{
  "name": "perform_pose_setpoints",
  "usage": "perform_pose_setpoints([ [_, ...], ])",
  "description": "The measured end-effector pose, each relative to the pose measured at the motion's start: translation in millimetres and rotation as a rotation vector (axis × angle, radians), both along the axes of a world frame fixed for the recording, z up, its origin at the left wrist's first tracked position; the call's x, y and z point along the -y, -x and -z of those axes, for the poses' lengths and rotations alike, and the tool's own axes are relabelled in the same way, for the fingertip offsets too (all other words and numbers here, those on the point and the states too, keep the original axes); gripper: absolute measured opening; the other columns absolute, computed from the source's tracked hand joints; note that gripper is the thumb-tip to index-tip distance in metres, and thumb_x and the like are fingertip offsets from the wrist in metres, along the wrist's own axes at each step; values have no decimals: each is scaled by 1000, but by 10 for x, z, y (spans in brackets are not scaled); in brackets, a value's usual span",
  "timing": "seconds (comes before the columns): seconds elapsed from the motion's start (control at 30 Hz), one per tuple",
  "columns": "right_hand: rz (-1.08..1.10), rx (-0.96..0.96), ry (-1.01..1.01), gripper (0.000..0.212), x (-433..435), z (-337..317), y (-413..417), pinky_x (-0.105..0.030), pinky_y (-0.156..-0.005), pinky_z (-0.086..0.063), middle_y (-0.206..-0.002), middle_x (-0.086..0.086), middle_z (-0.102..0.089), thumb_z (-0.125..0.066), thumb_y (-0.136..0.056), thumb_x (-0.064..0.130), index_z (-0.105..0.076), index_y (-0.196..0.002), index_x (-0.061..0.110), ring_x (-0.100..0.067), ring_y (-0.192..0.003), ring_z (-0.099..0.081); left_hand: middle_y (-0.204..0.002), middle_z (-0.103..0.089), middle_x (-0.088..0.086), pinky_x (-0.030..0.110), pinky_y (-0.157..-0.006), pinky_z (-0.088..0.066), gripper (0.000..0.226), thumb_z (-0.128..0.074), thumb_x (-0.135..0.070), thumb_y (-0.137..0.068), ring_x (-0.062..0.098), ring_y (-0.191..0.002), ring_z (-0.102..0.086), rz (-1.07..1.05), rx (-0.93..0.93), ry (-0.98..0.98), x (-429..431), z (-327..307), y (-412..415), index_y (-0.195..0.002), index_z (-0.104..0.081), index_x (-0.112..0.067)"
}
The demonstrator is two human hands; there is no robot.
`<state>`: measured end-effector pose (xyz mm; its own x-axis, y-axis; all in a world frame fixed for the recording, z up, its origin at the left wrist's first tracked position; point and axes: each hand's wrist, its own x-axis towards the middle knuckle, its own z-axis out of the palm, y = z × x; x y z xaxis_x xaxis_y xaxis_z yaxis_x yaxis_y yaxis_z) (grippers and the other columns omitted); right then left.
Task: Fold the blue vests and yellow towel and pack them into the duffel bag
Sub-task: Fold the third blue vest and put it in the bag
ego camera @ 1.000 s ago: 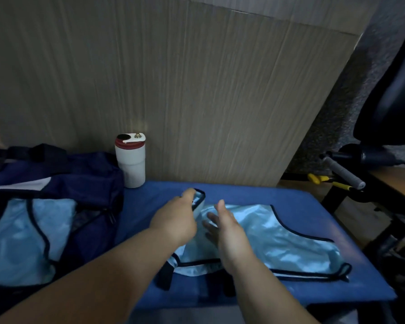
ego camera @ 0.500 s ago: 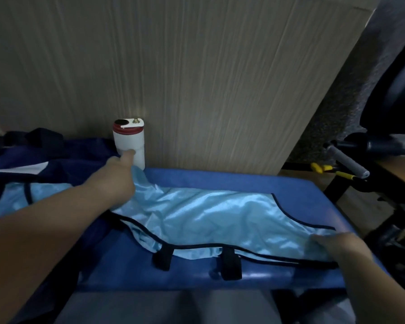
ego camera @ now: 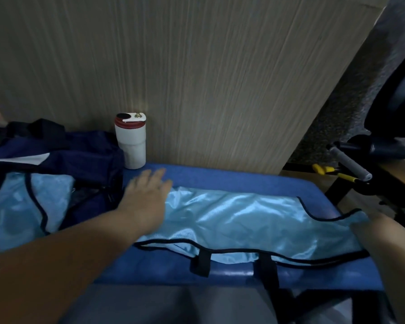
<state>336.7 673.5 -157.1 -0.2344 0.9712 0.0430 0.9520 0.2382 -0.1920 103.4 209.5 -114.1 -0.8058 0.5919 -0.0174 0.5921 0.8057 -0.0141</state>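
2 grips on the blue vest (ego camera: 243, 220): left grip (ego camera: 147, 202) lies flat, released; right grip (ego camera: 384, 237) grasps its end.

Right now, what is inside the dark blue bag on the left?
A light blue vest with dark edging lies inside the open bag. Anything under it is covered; no towel shows.

A blue padded table (ego camera: 220, 177) carries a white tumbler (ego camera: 131, 146) at its back edge. Left of the tumbler sits a navy duffel bag (ego camera: 87, 157). Right of the tumbler and nearer, a light-blue vest (ego camera: 243, 220) lies spread out.
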Motion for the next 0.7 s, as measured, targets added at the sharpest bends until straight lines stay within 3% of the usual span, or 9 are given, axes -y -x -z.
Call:
perform_pose_setpoints([
  [0.1, -148, -54, 6, 17, 863, -542, 254, -30, -58, -43, -82, -7, -61, -51, -84, 39, -55, -92, 25, -30, -75, -59, -161, 2, -6, 40, -118, 8, 57, -34, -38, -101, 17, -147, 11, 242, 125, -105, -238, 246, -185, -152, -13, -28],
  [0.17, -237, -61, 1, 18, 1243, -677, 484, -33, -67, -48, -87, -9, -62, -50, -87, 32, -60, -94, 18, -32, -83, -60, -160, 4, -10, 39, -118, 11, 60, -26, -53, -99, 13, -146, 16, 286, 253, -95, -330, 393, -248, -152, -8, -32],
  [0.3, -399, 105, 23, 27, 1513, -518, 890, -31, -71, -45, -105, -16, -67, -49, -93, 23, -67, -105, 5, -33, -97, -61, -159, 8, -13, 40, -118, 12, 62, -22, -58, -97, 9, -145, 17, 264, 359, -51, -406, 608, -310, -152, -2, -36],
  [0.37, -470, 51, 79, 28, 1668, -405, 996, -29, -66, -40, -101, -14, -68, -50, -93, 28, -68, -96, 8, -31, -93, -61, -159, 9, -13, 41, -118, 12, 64, -26, -59, -96, 10, -145, 15, 275, 350, -13, -385, 597, -286, -152, -2, -37],
  [0.43, -539, 47, 237, 38, 1832, -325, 1039, -30, -65, -41, -88, -10, -67, -48, -92, 47, -62, -80, 14, -29, -87, -62, -159, 10, -15, 43, -118, 11, 67, -29, -61, -94, 11, -146, 15, 273, 361, 14, -347, 562, -261, -151, -1, -39],
  [0.5, -553, 40, 409, 46, 1951, -272, 1032, -33, -72, -50, -83, -8, -64, -44, -91, 59, -55, -75, 17, -30, -89, -65, -158, 11, -16, 44, -117, 12, 71, -27, -68, -91, 13, -145, 17, 267, 368, 15, -276, 565, -228, -150, 0, -41],
  [0.53, -556, 31, 414, 45, 1972, -261, 1005, -34, -77, -51, -87, -9, -65, -42, -93, 57, -55, -78, 17, -31, -92, -65, -158, 12, -17, 43, -117, 13, 74, -23, -74, -87, 13, -145, 19, 267, 359, 7, -238, 588, -225, -150, 1, -42],
  [0.63, -547, -25, 198, 24, 1872, -195, 828, -33, -68, -46, -85, -3, -65, -42, -94, 36, -58, -85, 21, -26, -82, -59, -156, 15, -20, 41, -116, 16, 92, 3, -84, -66, 10, -143, 24, 288, 279, -26, -148, 680, -256, -149, 5, -44],
  [0.7, -398, -124, 6, 22, 1771, -106, 657, -37, -78, -45, -102, -5, -65, -50, -85, 38, -61, -100, 27, -29, -98, -55, -155, 16, -21, 40, -117, 16, 95, 9, -82, -62, 9, -143, 24, 290, 223, -52, -129, 718, -285, -149, 6, -43],
])
